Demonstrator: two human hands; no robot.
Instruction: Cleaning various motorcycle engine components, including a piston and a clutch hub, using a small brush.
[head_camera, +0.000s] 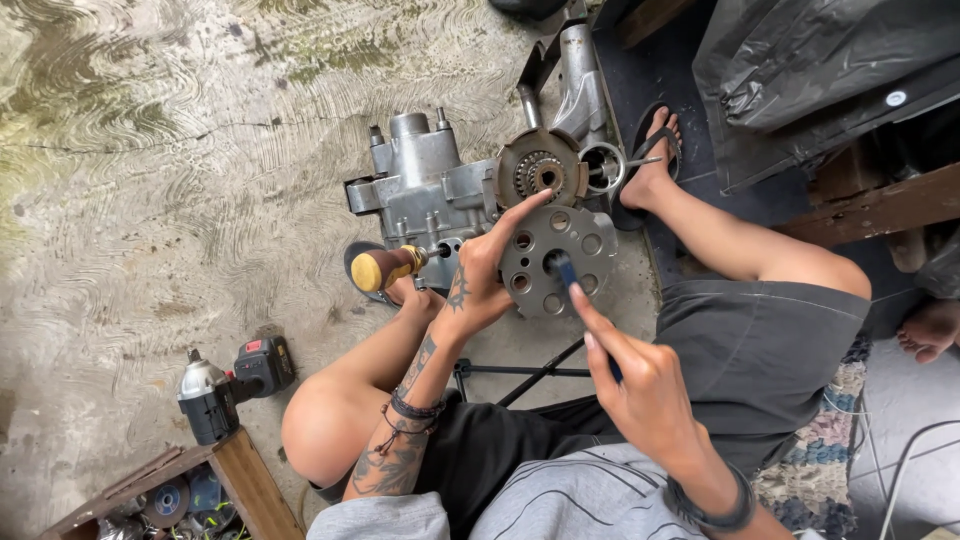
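Observation:
My left hand (478, 275) grips a round grey metal disc with several holes (580, 240) by its left edge, index finger stretched up toward the engine. My right hand (635, 385) holds a blue-handled tool (563, 270) whose tip is at the disc's centre hole. Behind the disc a grey motorcycle engine block (425, 190) rests on the concrete floor, with a round clutch assembly (540, 170) exposed on its right side. A wooden-handled tool (385, 268) lies by my left foot.
A cordless impact driver (225, 385) lies on the floor at lower left beside a wooden box (240, 480) of discs. A T-handle wrench (520, 372) sits under my legs. Black plastic sheeting (820, 70) and a wooden beam (880, 205) stand at right. A bare foot (928, 330) shows at the right edge.

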